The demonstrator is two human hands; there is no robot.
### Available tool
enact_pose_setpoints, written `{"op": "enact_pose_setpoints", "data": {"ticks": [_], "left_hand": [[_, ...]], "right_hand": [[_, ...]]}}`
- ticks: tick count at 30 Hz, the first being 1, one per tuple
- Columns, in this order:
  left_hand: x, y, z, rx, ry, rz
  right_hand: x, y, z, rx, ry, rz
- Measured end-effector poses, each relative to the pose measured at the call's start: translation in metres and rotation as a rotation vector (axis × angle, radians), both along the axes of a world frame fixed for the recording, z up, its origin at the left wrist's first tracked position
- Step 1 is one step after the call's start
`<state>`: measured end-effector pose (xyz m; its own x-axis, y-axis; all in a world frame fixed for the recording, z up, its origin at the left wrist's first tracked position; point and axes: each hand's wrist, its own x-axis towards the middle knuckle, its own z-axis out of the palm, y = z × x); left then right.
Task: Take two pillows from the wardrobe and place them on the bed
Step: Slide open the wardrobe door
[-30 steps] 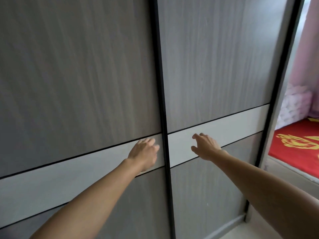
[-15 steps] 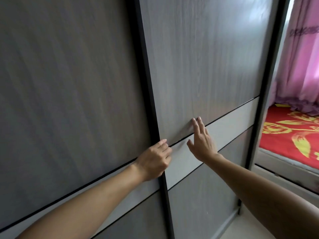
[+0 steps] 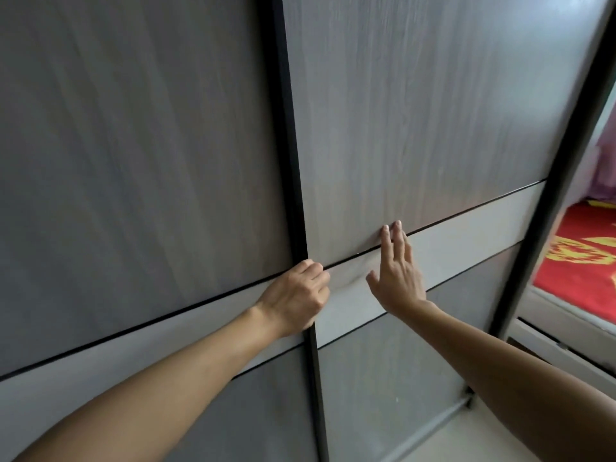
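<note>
The wardrobe [image 3: 416, 111] is shut, with two big grey sliding doors that meet at a dark strip [image 3: 290, 161] in the middle. The pillows must be inside, so they cannot be seen yet. The bed [image 3: 580, 261], with its red and yellow cover, peeks out past the right edge of the wardrobe. The left hand [image 3: 295, 296] is curled, and its fingers hook around the edge of the right door [image 3: 433, 261] at the dark strip, so it is gripping that edge. The right hand [image 3: 398, 276] is flat and open, holding nothing, with its palm and fingertips pressed on the pale band across the same door. Both arms reach out nearly straight, at about chest height. I think the door is stiff and a bit heavy, and its front looks smooth and slippery, so the hooked edge is the best place to pull. The flat hand can only push by rubbing. The pillows should be soft and light, and each will be easy to grab by a corner or hug in the middle.
</note>
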<state>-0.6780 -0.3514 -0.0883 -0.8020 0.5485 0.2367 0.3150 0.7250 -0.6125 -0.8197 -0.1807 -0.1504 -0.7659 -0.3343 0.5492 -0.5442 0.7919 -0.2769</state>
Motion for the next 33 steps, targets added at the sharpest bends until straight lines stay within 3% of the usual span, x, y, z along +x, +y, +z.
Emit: {"op": "enact_pose_setpoints", "data": {"ticks": [18,33], "left_hand": [[0.181,-0.087,0.004,-0.003,0.038,0.463],[0.353,-0.202,0.004,-0.100,-0.067,0.661]], "right_hand": [[0.113,-0.078,0.016,0.203,0.299,0.446],[0.254,-0.203,0.007,0.267,0.321,0.425]]}}
